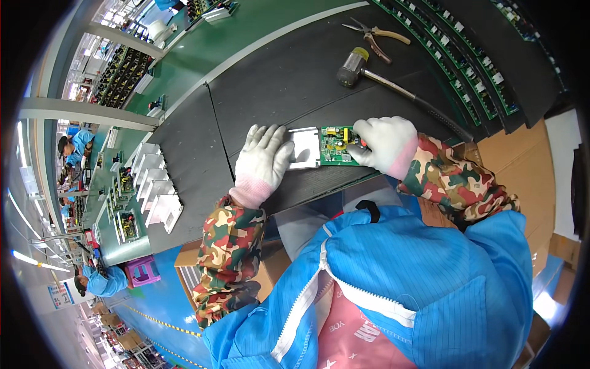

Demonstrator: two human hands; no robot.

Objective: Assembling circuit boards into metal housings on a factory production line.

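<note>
Two gloved hands fit the green circuit board (335, 146) into the white metal plate (305, 148): left hand (263, 161) spread flat, right hand (382, 144) pinching the board, which probably needs seating next.

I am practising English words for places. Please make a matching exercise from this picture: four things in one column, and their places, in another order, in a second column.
Things:
1. hammer
2. pliers
3. circuit board
4. white housings

Places:
A. between the left hand and the right hand
B. in a row at the mat's left edge
C. farthest up the mat, beyond the hammer's head
D. above the right hand, handle pointing right

Pairs: 1-D, 2-C, 3-A, 4-B
</note>
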